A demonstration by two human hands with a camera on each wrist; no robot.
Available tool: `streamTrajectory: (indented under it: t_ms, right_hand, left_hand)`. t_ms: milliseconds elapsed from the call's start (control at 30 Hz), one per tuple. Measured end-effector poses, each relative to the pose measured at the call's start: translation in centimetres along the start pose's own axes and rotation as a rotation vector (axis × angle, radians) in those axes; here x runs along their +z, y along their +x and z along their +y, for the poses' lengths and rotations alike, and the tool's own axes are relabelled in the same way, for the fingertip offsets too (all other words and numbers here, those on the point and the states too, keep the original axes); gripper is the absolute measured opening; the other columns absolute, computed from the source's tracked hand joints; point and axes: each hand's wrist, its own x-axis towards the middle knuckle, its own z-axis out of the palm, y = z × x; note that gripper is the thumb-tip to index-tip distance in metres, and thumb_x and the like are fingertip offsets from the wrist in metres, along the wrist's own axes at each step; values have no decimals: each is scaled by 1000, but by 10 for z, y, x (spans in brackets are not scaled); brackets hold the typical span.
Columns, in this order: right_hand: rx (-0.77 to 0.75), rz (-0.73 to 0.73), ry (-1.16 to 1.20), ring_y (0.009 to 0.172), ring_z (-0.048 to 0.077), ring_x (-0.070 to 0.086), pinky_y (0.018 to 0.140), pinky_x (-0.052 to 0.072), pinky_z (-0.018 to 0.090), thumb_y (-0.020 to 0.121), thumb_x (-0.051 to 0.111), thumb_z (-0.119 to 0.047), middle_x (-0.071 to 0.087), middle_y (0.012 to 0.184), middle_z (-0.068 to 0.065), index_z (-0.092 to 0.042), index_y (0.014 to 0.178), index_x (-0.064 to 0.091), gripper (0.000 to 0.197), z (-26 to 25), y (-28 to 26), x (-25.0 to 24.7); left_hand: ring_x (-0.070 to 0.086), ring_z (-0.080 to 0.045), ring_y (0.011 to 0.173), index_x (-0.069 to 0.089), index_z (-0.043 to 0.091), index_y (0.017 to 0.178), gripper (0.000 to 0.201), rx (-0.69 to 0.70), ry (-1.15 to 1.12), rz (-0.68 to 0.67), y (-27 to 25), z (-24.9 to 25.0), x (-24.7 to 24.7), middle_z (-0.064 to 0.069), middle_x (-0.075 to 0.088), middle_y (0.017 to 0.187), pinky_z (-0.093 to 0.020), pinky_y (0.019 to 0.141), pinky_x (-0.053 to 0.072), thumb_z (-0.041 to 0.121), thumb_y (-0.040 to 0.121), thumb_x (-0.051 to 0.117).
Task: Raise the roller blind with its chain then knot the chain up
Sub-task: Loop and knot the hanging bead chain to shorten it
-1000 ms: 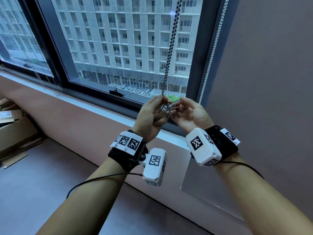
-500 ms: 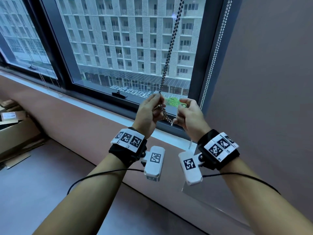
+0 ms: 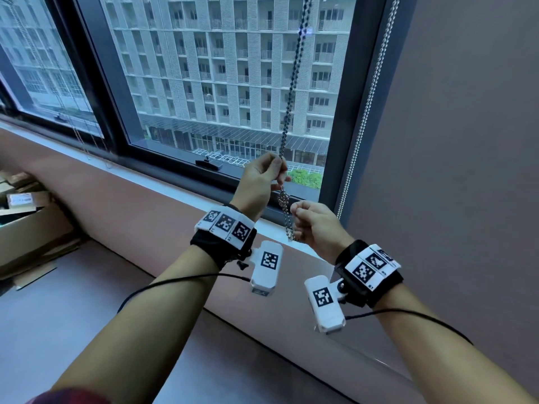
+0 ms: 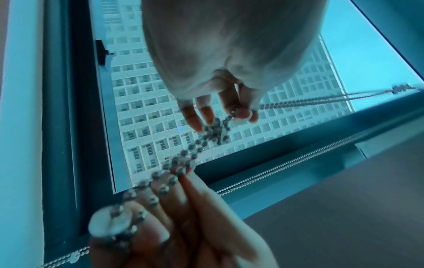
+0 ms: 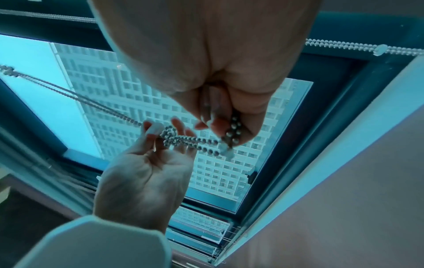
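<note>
A metal bead chain (image 3: pixel 293 83) hangs in front of the window glass. It is tied into a small tight knot (image 3: pixel 283 198), also seen as the knot (image 4: pixel 215 132) and the knot (image 5: pixel 169 137). My left hand (image 3: pixel 278 167) pinches the chain just above the knot with thumb and fingertips (image 4: pixel 243 113). My right hand (image 3: pixel 296 212) sits lower, its fingers (image 5: pixel 229 130) curled round the doubled loop below the knot. A round connector disc (image 4: pixel 107 223) on the loop lies against the right fingers. The raised blind itself is out of view.
A second, lighter bead chain (image 3: pixel 367 106) runs down the window frame just right of my hands. A grey-brown panel (image 3: pixel 452 141) fills the right side. The sill (image 3: pixel 145 182) lies under the hands. Cardboard boxes (image 3: pixel 26 223) stand on the floor at far left.
The hands have drawn apart: the right went down with the loop while the left stayed up on the chain. The loose tangle between them has pulled into a tight knot.
</note>
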Motion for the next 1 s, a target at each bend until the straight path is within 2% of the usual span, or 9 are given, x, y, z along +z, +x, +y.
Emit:
streamTrajectory:
  t_ms: [167, 300, 400, 467, 500, 600, 733, 900, 1000]
  right_hand:
    - [47, 51, 15, 39, 6, 25, 44, 34, 16, 100, 30, 0, 28, 50, -5, -12, 74, 44, 32, 5, 5, -7]
    - [145, 82, 324, 38, 6, 37, 58, 51, 25, 99, 28, 0, 33, 47, -5, -11, 78, 44, 29, 20, -1, -20]
    - [148, 112, 452, 69, 22, 63, 80, 54, 39, 101, 32, 0, 61, 67, 11, 2, 107, 51, 20, 32, -7, -28]
    - [156, 116, 362, 92, 29, 66, 89, 51, 40, 101, 35, -1, 69, 93, 17, 3, 117, 53, 25, 40, -8, -34]
    - [174, 101, 269, 96, 28, 67, 90, 52, 38, 101, 37, -3, 70, 100, 15, 1, 116, 56, 24, 43, -10, -36]
    - [214, 31, -47, 83, 22, 71, 79, 54, 30, 99, 49, -8, 73, 96, 11, -2, 106, 63, 18, 45, -14, -36]
    - [147, -9, -423, 72, 14, 68, 68, 47, 24, 94, 56, -6, 72, 88, 6, -7, 95, 67, 11, 36, -10, -32]
    - [19, -54, -330, 90, 22, 70, 88, 52, 33, 98, 45, -1, 72, 99, 11, -5, 99, 69, 25, 8, -7, -29]
    - [1, -71, -279, 94, 19, 70, 89, 51, 32, 100, 42, -8, 72, 106, 12, -5, 108, 68, 27, -13, -5, -24]
  left_hand:
    - [66, -21, 63, 52, 10, 83, 25, -95, -195, -73, -5, 3, 1, -2, 51, 62, -33, 65, 56, 16, 101, 36]
    - [66, -22, 60, 53, 8, 84, 24, -100, -240, -91, -9, 5, -4, -6, 49, 68, -41, 72, 58, 15, 100, 36]
    - [69, -22, 65, 54, 10, 86, 24, -107, -193, -115, -9, 5, -11, -5, 52, 70, -41, 75, 57, 17, 100, 37]
    - [71, -23, 70, 56, 12, 85, 24, -114, -173, -140, -9, 5, -15, -2, 56, 69, -45, 77, 56, 19, 100, 38]
    - [71, -25, 72, 56, 12, 85, 24, -117, -165, -151, -10, 5, -16, -2, 57, 69, -47, 78, 55, 20, 100, 39]
    - [70, -26, 72, 55, 11, 84, 25, -120, -153, -173, -12, 6, -13, -2, 57, 69, -51, 78, 55, 19, 100, 39]
    - [67, -21, 66, 53, 12, 86, 24, -147, -207, -154, -14, 4, -8, -2, 53, 68, -47, 71, 57, 23, 100, 38]
    - [66, -20, 67, 53, 11, 89, 22, -171, -192, -189, -18, -3, -10, -5, 51, 75, -41, 67, 59, 24, 100, 39]
    - [69, -28, 81, 58, 6, 95, 30, -247, -130, -200, -20, -8, -16, -13, 62, 87, -43, 73, 59, 26, 100, 37]
